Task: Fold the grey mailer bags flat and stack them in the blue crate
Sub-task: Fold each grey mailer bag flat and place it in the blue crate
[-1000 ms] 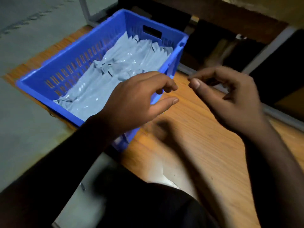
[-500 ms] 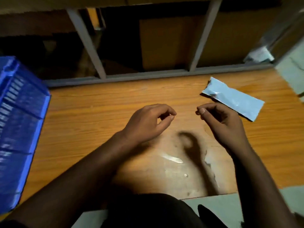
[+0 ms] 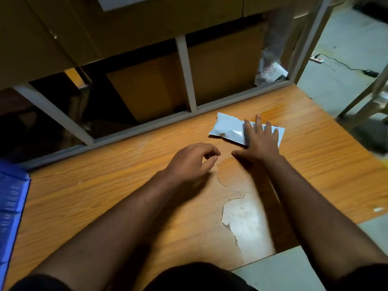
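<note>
Reaching out, right hand (image 3: pixel 261 141) now flat on one mailer bag (image 3: pixel 228 129); left hand (image 3: pixel 192 161) relaxed.

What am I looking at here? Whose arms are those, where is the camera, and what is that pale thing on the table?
There is no machine here. The arms belong to a person, and the camera sits on that person's head, looking forward and down, so you see what they see.

The right hand lies flat with straight fingers on a grey mailer bag, a thin plastic postal envelope. It presses or touches the bag rather than gripping it. The left hand hovers nearby with loosely curled fingers and holds nothing.

The bag rests on a wooden table whose top layer has peeled away in a patch near the person. At the far left edge you can just see part of the blue crate, where the folded bags are meant to go. Behind the table stand brown cardboard boxes under a metal frame.
</note>
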Motion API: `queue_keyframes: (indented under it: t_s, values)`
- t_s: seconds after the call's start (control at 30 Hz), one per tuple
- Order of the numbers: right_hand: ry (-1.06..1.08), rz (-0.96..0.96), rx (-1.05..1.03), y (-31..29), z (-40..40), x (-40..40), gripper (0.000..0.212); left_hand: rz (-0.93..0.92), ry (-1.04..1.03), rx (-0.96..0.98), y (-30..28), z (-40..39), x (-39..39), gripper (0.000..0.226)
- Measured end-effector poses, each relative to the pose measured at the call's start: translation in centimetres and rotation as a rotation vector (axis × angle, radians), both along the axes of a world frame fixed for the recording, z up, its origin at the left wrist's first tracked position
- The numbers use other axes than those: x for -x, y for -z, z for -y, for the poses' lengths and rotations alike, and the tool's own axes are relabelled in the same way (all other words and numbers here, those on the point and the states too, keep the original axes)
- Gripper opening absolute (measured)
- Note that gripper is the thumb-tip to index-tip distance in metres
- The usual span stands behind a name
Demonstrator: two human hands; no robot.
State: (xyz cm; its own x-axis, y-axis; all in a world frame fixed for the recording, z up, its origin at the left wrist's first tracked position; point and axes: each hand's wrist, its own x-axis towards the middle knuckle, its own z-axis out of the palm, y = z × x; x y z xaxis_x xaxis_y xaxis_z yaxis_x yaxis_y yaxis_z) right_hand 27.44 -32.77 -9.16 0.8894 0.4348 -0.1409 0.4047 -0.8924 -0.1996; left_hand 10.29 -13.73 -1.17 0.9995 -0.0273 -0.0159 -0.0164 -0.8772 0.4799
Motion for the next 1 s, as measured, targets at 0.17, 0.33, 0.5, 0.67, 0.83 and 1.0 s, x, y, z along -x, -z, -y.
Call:
queue_keyframes:
  t_s: [0.17, 0.33, 0.5, 0.67, 0.83, 1.0]
  values:
    - [-0.087, 0.096, -0.132, 0.4, -1.4, 0.4, 0.071, 0.035, -0.088, 0.041, 0.9, -1.9, 1.9, 0.020]
    - [-0.338, 0.073, -0.269, 1.1, -7.1, 8.6, 0.066, 0.181, -0.331, 0.031, 3.3, -5.6, 6.6, 0.023]
    - [-0.563, 0.006, -0.350, 2.6, -13.6, 18.4, 0.069, 0.308, -0.603, 0.019, 7.2, -8.2, 13.3, 0.024]
    - [-0.803, -0.073, -0.238, 3.2, -16.5, 22.7, 0.089, 0.015, -0.694, -0.073, 9.8, -10.9, 18.4, 0.069]
    - [-0.770, -0.137, -0.317, 0.5, -18.0, 21.5, 0.060, 0.018, -0.658, -0.160, 9.6, -12.4, 19.3, 0.071]
    - [-0.704, 0.014, -0.209, 2.4, -20.5, 23.4, 0.051, -0.018, -0.607, -0.253, 9.9, -12.0, 18.6, 0.067]
